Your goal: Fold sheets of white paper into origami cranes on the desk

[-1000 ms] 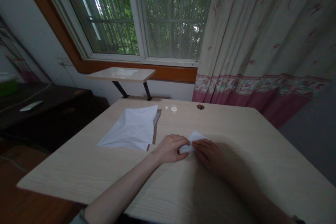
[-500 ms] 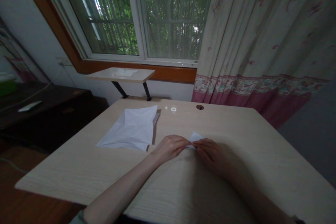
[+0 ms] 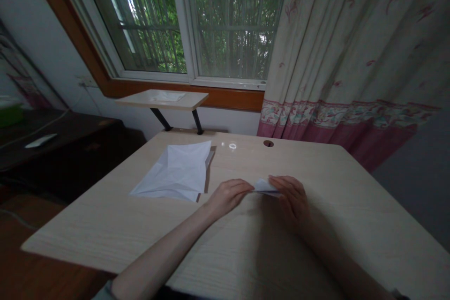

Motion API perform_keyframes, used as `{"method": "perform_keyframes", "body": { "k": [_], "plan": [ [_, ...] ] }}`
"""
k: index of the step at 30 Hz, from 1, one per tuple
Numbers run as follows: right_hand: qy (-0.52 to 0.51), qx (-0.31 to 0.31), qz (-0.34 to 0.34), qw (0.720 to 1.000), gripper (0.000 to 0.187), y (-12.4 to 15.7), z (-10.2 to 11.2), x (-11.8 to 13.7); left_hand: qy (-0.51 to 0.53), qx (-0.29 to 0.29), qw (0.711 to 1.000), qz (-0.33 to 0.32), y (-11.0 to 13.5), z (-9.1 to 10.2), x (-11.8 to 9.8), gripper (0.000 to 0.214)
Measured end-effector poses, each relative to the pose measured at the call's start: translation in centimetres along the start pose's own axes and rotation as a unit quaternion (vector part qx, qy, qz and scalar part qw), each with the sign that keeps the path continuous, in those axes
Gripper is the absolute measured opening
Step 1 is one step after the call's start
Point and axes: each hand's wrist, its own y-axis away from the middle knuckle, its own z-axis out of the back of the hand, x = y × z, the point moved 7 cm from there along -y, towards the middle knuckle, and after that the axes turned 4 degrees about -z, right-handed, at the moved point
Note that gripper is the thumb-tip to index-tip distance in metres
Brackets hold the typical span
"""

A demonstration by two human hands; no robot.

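Observation:
A small folded piece of white paper [image 3: 263,186] is held between my two hands, just above or on the desk. My left hand [image 3: 230,195] pinches its left end with the fingertips pressed together. At the other end, my right hand [image 3: 292,197] has its fingers over the paper and hides that part; the thumb is below, out of clear sight. Left of my hands lie larger white sheets [image 3: 177,168], creased and loosely stacked.
The pale wooden desk [image 3: 351,215] has a round cable hole [image 3: 268,143] near its back edge. A raised shelf [image 3: 140,99] with paper on it stands at the back left. Behind are a window [image 3: 228,33] and a patterned curtain [image 3: 337,56]. A dark cabinet [image 3: 105,136] is at left.
My right hand has slid to the right along the paper, away from my left hand, so more of the paper shows. The left hand stays at its end.

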Motion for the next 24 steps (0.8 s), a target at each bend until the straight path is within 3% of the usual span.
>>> {"method": "perform_keyframes", "body": {
  "k": [5,10,15,21,24],
  "plan": [
    [0.049,-0.066,-0.019,0.996,0.046,-0.2,0.6,0.1,0.073,-0.082,0.987,0.121,-0.5,1.1,1.0,0.019],
    [0.120,-0.143,-0.012,0.982,0.051,-0.3,0.8,0.3,0.130,-0.127,0.951,0.251,0.1,1.0,2.9,0.018],
    [0.144,-0.112,-0.003,0.983,0.051,-0.5,0.1,0.8,0.216,-0.124,0.894,0.372,1.4,-0.6,5.1,0.030],
    [0.175,-0.070,0.005,0.982,0.039,-0.3,-0.6,0.7,0.253,-0.068,0.873,0.412,2.1,-1.9,6.1,0.032],
    [0.162,-0.009,0.027,0.986,0.031,0.1,-1.9,0.3,0.262,-0.040,0.864,0.428,2.4,-2.2,6.3,0.031]
  ]
}}
